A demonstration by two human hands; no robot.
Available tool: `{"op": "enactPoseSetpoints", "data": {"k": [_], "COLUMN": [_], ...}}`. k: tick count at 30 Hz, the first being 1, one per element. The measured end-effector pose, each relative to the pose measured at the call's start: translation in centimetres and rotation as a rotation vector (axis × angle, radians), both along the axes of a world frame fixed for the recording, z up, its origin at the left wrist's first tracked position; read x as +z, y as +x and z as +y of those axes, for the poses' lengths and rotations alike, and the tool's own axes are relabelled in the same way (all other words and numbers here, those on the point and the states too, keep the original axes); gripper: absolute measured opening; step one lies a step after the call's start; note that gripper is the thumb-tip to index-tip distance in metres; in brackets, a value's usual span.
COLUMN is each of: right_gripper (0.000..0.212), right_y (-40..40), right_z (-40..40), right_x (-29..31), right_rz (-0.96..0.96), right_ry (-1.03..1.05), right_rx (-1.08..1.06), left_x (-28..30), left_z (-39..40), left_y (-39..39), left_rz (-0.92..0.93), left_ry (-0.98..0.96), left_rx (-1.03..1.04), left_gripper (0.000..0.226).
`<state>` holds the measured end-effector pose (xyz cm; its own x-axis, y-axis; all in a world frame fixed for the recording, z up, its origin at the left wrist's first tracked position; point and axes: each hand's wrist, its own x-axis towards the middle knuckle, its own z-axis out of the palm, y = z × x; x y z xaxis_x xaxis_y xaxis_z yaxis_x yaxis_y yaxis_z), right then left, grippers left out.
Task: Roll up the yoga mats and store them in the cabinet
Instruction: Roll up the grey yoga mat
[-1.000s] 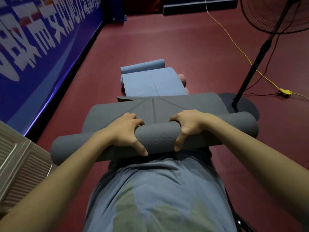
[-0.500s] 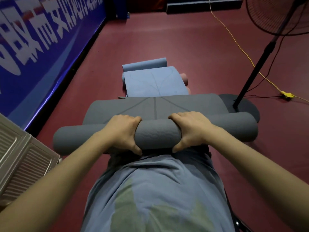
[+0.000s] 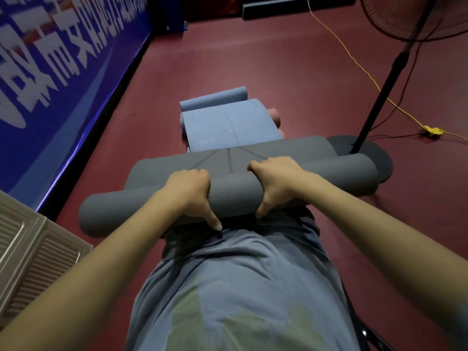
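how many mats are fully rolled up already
1 for sure: the light blue roll farthest away. The grey mat and blue mat are part-rolled; a pink one is mostly hidden.

Grey yoga mat [image 3: 233, 196] mostly rolled, lying crosswise on floor, blue mat [image 3: 225, 125] beyond it, partly rolled

Person seen from above w/ two bare arms, no sleeves showing. Left hand [image 3: 188, 192] & right hand [image 3: 274, 182] have no gloves, rings or watch. Shirt [image 3: 240, 287] is blue-gray, soft & loose, w/ folds near the top. A big faded green-yellow patch covers the lower front of it.
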<state>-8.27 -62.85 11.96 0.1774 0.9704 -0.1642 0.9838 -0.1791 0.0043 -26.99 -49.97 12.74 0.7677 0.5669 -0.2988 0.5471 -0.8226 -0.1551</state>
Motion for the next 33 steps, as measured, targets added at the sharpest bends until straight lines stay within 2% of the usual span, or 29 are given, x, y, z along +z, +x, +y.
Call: {"op": "enactPoseSetpoints", "data": {"k": [4, 6, 8, 14, 19, 22, 25, 28, 33], "right_gripper": [0.113, 0.113, 0.11, 0.108, 0.101, 0.098, 0.106, 0.112, 0.105], "right_y": [1.0, 1.3, 1.3, 1.1, 0.5, 0.9, 1.4, 1.7, 2.6], "right_z": [1.4, 1.6, 1.6, 1.3, 0.9, 1.6, 2.2, 3.0, 4.3], "right_x": [1.3, 1.3, 1.2, 0.0, -1.5, -1.0, -0.1, 1.0, 1.5], "right_rz": [0.099, 0.128, 0.145, 0.114, -0.011, -0.004, 0.021, 0.074, 0.193], "right_ry": [-0.102, -0.114, -0.114, -0.027, 0.129, 0.089, 0.008, -0.075, -0.157], "right_rx": [-0.023, -0.03, -0.036, -0.04, -0.009, -0.003, -0.029, -0.056, -0.086], "left_x": [-1.2, -1.6, -1.5, 0.5, 2.0, 1.7, 1.2, 0.8, -1.2], "left_z": [-0.5, 0.0, 0.3, 1.8, 2.8, 3.1, 3.0, 2.7, 1.9], "left_y": [0.5, 0.4, 0.4, 1.5, 3.0, 3.2, 3.2, 2.9, 2.1], "left_rz": [-0.109, -0.153, -0.16, -0.017, 0.037, 0.021, 0.017, -0.067, -0.179], "left_ry": [0.045, 0.037, 0.034, 0.104, -0.057, -0.102, -0.128, -0.159, -0.038], "left_rx": [-0.027, -0.058, -0.075, -0.144, -0.1, -0.065, -0.011, 0.036, 0.023], "left_gripper": [0.107, 0.114, 0.112, 0.095, 0.088, 0.09, 0.093, 0.102, 0.103]}}
